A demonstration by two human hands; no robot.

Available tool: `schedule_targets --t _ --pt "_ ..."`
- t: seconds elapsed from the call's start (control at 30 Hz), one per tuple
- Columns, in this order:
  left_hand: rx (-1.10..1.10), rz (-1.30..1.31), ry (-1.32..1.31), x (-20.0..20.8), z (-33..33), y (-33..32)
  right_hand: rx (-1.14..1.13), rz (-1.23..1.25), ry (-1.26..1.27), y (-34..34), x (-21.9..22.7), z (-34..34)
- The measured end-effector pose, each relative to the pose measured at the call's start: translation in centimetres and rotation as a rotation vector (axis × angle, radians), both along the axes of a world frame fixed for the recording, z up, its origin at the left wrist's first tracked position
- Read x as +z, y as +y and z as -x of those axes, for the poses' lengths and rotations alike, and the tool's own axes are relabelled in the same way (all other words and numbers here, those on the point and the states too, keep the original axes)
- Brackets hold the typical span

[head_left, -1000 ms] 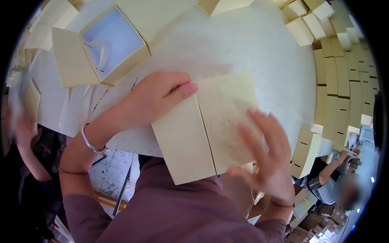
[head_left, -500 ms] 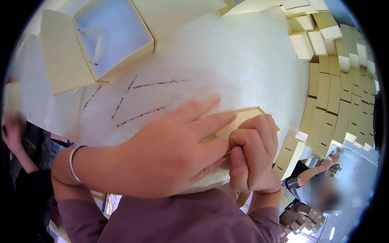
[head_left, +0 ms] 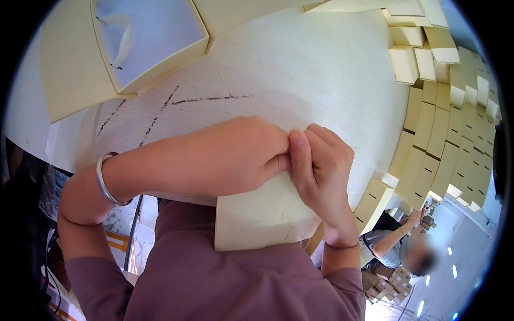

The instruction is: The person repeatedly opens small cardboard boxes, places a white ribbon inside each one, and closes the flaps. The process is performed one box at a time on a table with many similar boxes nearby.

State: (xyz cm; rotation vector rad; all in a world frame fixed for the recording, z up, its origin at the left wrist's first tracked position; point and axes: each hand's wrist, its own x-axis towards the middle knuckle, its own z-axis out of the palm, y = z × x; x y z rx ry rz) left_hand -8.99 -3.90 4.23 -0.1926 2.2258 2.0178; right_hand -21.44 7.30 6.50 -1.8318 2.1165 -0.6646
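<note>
Both my hands meet above the near edge of the table. My left hand (head_left: 261, 150) is closed, its fingers curled in and facing away from view. Pressed close against it, my right hand (head_left: 324, 163) is closed too, thumb upright over bent fingers. Whatever they pinch between them is too small or hidden to name. Below them a cream box (head_left: 262, 219), partly covered by my hands and wrists, leans against my body at the table edge.
At the far left lies an open cream box (head_left: 167, 68) with a white ribbon handle (head_left: 126, 40) inside. Dark streaks (head_left: 214, 99) mark the white table (head_left: 321, 69). Stacked cream boxes (head_left: 423, 125) line the right side. A co-worker (head_left: 388, 243) is beyond, lower right.
My left hand has gone from spread fingers to closed, and its wrist has turned. Both hands have moved up and slightly left. More of the near cream box shows.
</note>
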Motion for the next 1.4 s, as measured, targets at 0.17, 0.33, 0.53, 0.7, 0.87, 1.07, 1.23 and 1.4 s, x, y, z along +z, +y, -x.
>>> schedule_targets --t 0.17,0.33,0.53,0.7,0.87,1.07,1.23,1.4 --pt "0.020 -0.057 0.014 -1.0 0.3 -0.1 -0.069 -0.096 -0.104 -0.1 -0.6 0.4" --pt "0.022 -0.112 0.028 -1.3 0.6 -0.2 -0.006 0.041 0.231 0.2 0.4 -0.2" --pt "0.009 0.067 0.055 -1.8 0.7 0.0 -0.067 0.016 0.064 0.6 -1.3 0.0" --pt "-0.032 0.055 -0.022 -1.4 1.1 -0.6 -0.117 -0.077 -0.179 0.7 -0.3 0.5" --pt "-0.021 0.198 0.001 -1.5 1.3 -1.5 -0.160 -0.046 -0.489 0.1 0.9 2.1" --pt "-0.028 0.241 -0.032 -0.4 2.3 -4.3 0.009 0.180 -0.910 2.2 3.5 9.9" --pt "-0.028 0.257 -0.131 0.5 4.1 -4.0 -0.172 0.024 -1.240 5.8 4.1 12.6" --pt "0.000 0.367 -0.092 0.6 5.3 -4.6 -0.250 0.071 -1.473 9.8 -0.1 15.4"
